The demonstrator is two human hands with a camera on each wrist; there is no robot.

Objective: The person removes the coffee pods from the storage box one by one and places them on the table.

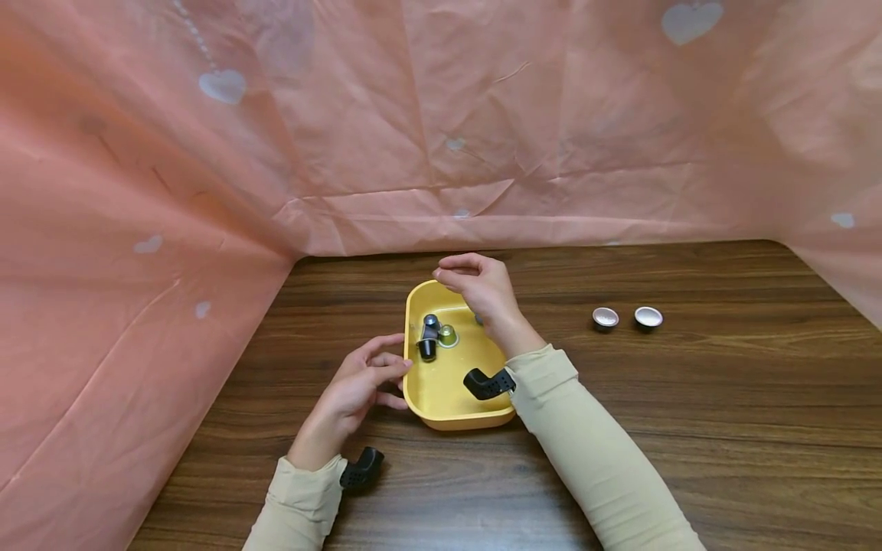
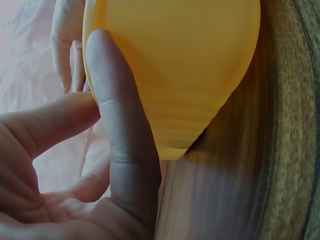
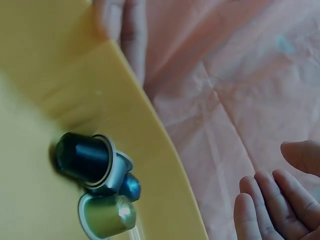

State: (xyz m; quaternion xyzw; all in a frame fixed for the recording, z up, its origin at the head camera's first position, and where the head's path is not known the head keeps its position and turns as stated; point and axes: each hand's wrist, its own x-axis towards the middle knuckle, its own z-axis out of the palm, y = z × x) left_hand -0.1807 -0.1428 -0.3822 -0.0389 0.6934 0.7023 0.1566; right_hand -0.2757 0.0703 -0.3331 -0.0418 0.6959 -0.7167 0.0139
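My left hand [image 1: 354, 386] grips the left side of a yellow rectangular container [image 1: 458, 394], thumb [image 2: 117, 115] over its rim. Inside, a black coffee capsule [image 3: 82, 157], a dark blue-grey coffee capsule [image 1: 430, 321] and a green coffee capsule [image 1: 448, 335] lie bunched near the left wall. Partly behind my right wrist, a small greyish thing [image 1: 478, 318] shows in the container. My right hand [image 1: 485, 289] hovers above the container's far end, holding nothing. In the right wrist view its fingers [image 3: 272, 207] are nearly straight, the thumb apart.
On the wooden table [image 1: 689, 428], right of the container, stand two coffee capsules, a pinkish-topped one [image 1: 605, 318] and a white-topped one [image 1: 648, 317], lids up. Pink cloth [image 1: 482, 176] with white hearts hangs behind and at both sides. Black wrist mounts [image 1: 361, 468] stick out from both sleeves.
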